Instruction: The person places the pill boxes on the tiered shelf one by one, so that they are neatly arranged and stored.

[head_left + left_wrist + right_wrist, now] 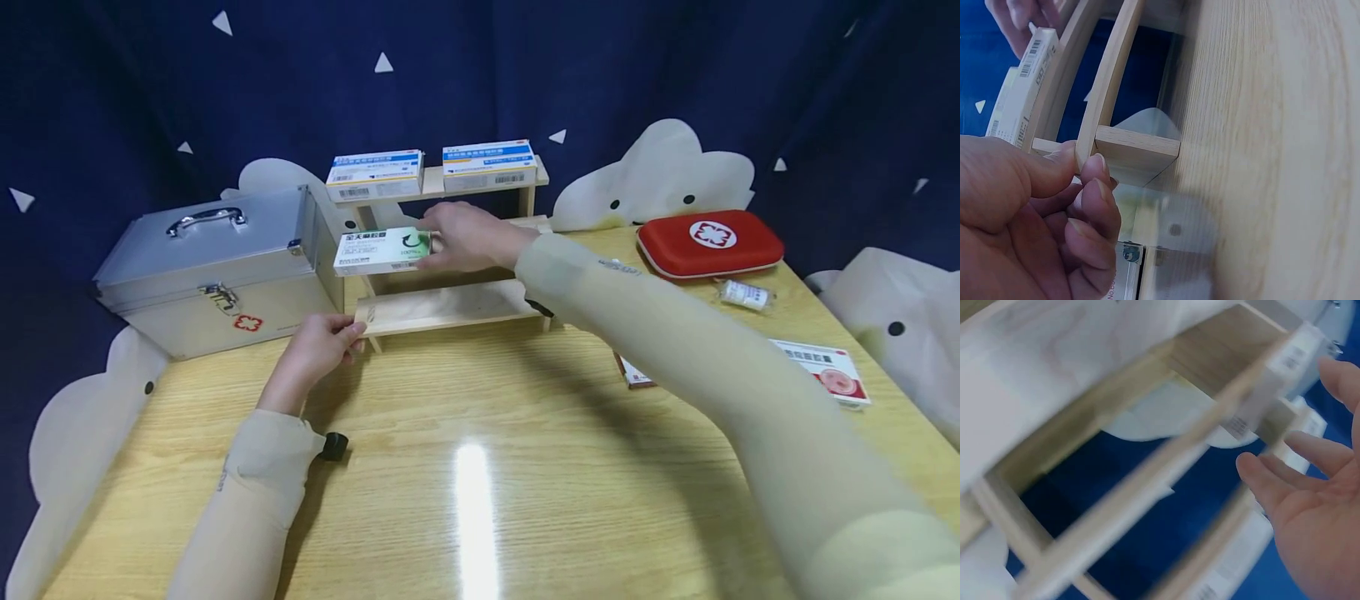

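A three-tier wooden shelf rack (450, 308) stands on the table. My left hand (321, 348) pinches the left end of its lowest board between thumb and fingers; the left wrist view shows this hand (1041, 212) close up. On the middle tier sits a white and green medicine box (378, 250). My right hand (468, 237) is at the box's right end. In the right wrist view that hand (1322, 481) has its fingers spread, with a gap to the blurred box. Two blue and white medicine boxes (375, 175) (489, 165) lie on the top tier.
A silver metal case (217, 267) stands left of the rack. To the right are a red first-aid case (708, 242), a small wrapped roll (745, 295) and a white and red box (825, 371). Another box (633, 372) is partly hidden under my right arm.
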A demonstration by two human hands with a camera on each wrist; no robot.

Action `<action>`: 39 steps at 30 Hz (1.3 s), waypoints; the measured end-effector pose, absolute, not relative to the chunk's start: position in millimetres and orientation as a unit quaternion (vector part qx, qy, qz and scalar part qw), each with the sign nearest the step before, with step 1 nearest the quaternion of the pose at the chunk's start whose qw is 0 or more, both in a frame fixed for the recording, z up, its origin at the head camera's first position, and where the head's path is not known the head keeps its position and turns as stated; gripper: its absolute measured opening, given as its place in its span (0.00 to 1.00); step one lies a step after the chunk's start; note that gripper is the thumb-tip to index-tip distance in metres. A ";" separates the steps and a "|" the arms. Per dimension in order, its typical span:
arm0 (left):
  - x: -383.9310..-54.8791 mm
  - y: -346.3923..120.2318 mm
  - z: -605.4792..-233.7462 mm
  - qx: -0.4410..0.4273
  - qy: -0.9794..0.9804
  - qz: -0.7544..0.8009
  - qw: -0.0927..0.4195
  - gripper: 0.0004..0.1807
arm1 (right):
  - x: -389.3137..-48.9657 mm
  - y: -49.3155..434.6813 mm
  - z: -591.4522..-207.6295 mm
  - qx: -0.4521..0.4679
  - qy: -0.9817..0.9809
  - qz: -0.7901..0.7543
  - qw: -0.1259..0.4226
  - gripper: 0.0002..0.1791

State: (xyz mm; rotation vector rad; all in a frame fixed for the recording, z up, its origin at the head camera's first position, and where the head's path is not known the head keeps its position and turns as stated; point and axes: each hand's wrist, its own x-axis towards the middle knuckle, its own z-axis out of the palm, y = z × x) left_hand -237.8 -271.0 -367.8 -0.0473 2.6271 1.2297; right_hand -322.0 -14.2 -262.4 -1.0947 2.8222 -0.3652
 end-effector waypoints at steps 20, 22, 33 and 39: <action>-234.9 -272.0 -370.8 -0.007 0.901 0.415 0.127 0.22 | -252.0 130.5 -219.6 -0.351 0.929 -0.118 -0.008 0.28; -235.2 -271.4 -370.3 -0.006 0.902 0.414 0.126 0.22 | -248.5 143.3 -224.2 -0.332 0.936 -0.120 -0.001 0.28; -234.7 -269.8 -368.8 -0.016 0.901 0.415 0.126 0.23 | -265.4 200.1 -259.3 -0.267 0.956 -0.114 0.047 0.32; -235.7 -269.0 -369.8 -0.011 0.901 0.417 0.123 0.23 | -290.0 223.8 -283.6 -0.223 0.963 -0.116 0.096 0.37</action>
